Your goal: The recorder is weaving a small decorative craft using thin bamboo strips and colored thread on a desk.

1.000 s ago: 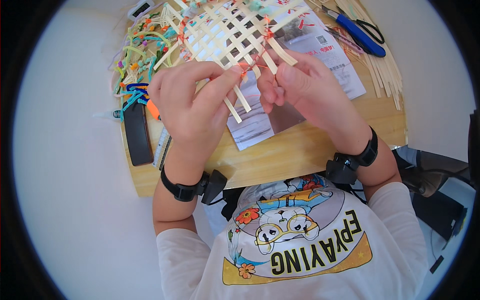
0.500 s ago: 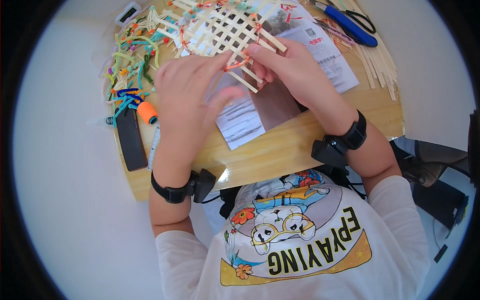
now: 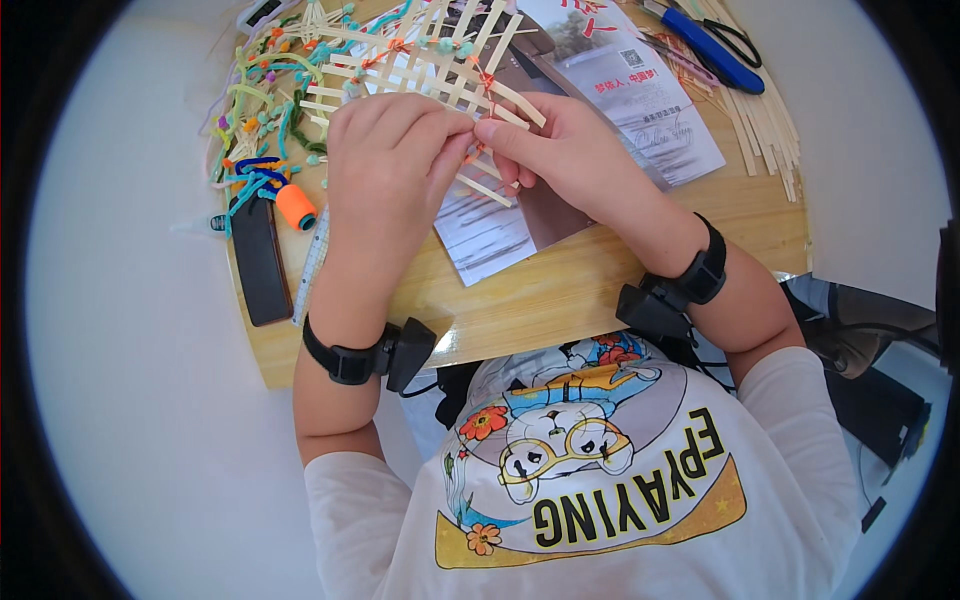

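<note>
A lattice woven from pale bamboo strips is held up over the table, with orange cord threaded along its edge and small turquoise pieces along the cord. My right hand grips its near right corner, thumb on top and fingers beneath the strips. My left hand is closed in a pinch at the same edge, its fingertips meeting my right thumb. What lies inside that pinch is too small to make out. Both hands hide part of the lattice's near side.
Printed sheets lie under the work. Colourful fuzzy stems, an orange thread spool, a dark phone and a ruler are on the left. At the back right are blue-handled pliers, black-handled scissors and loose strips.
The lattice has turned and tilted in my right hand, its far part swinging. My left thumb, apart and blurred before, has closed against the fingers at the edge.
</note>
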